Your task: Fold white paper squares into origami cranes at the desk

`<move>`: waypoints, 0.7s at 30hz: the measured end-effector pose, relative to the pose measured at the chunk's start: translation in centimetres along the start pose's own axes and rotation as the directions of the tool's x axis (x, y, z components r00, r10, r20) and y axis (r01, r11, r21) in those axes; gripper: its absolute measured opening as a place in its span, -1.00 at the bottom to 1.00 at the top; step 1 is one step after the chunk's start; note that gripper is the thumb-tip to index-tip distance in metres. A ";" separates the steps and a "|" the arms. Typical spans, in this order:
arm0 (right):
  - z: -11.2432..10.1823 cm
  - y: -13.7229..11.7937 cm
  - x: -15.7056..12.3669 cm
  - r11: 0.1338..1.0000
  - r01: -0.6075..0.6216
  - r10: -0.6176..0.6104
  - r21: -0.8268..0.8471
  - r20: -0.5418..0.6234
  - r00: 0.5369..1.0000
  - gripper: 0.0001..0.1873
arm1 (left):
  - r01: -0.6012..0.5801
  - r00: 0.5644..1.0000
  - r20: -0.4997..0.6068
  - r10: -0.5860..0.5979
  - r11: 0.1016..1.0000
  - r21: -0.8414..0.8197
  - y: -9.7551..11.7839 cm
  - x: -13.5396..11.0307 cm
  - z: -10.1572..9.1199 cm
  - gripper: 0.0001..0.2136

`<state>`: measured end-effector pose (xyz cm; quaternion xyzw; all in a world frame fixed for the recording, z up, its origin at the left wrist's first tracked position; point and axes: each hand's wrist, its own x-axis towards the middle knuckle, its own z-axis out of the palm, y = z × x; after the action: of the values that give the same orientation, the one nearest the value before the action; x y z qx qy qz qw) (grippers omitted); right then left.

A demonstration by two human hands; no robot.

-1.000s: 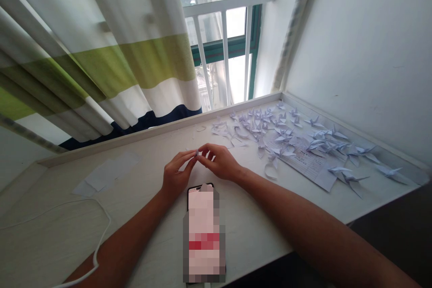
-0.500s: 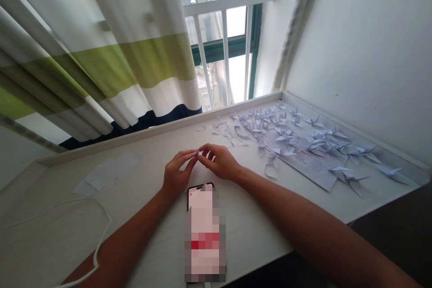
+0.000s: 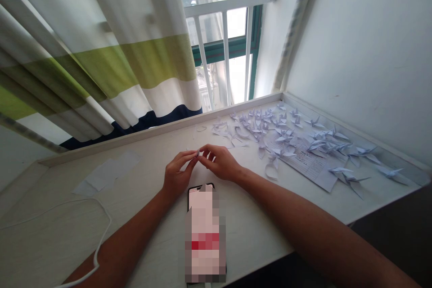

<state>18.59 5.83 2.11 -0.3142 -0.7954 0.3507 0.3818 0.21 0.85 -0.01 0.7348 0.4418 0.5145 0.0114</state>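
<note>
My left hand [image 3: 178, 170] and my right hand [image 3: 220, 162] meet fingertip to fingertip above the white table [image 3: 145, 238]. Pinched between them is a tiny folded piece of paper [image 3: 198, 153], mostly covered by my fingers. Its exact shape is too small to make out. Thumb and fingers of both hands are closed on it. Just below the hands lies a phone [image 3: 204, 234], its screen blurred out. To the right, many folded paper cranes [image 3: 319, 144] are spread over the table and a printed sheet [image 3: 313, 168].
Thin paper strips [image 3: 241, 132] lie behind my right hand. Several flat paper sheets [image 3: 101, 177] rest at the left. A white cable [image 3: 108, 216] loops across my left forearm. A raised rim [image 3: 162, 131] runs along the back, below a striped curtain [image 3: 135, 58] and white railing [image 3: 226, 54].
</note>
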 end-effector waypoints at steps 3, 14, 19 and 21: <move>0.0 0.0 0.0 1.000 0.004 -0.004 -0.004 0.005 1.000 -0.84 | -0.004 1.000 0.002 0.004 1.000 -0.007 0.0 0.0 0.0 -0.84; -0.1 0.0 0.1 1.000 0.000 0.000 -0.018 -0.003 1.000 -0.85 | -0.004 0.999 0.048 0.004 1.000 -0.011 0.0 0.0 -0.1 -0.79; -0.1 0.1 0.1 1.000 0.002 -0.002 -0.004 0.003 1.000 -0.84 | -0.017 0.998 0.054 0.018 1.000 -0.012 0.0 0.0 -0.3 -0.78; -0.1 0.1 0.1 1.000 0.000 0.000 0.007 0.012 1.000 -0.82 | -0.019 0.998 0.054 0.020 1.000 -0.021 0.2 0.0 -0.5 -0.79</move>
<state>18.66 6.05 2.12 -0.3107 -0.7963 0.3555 0.3781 -0.02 0.58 0.30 0.7528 0.4288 0.4987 0.0258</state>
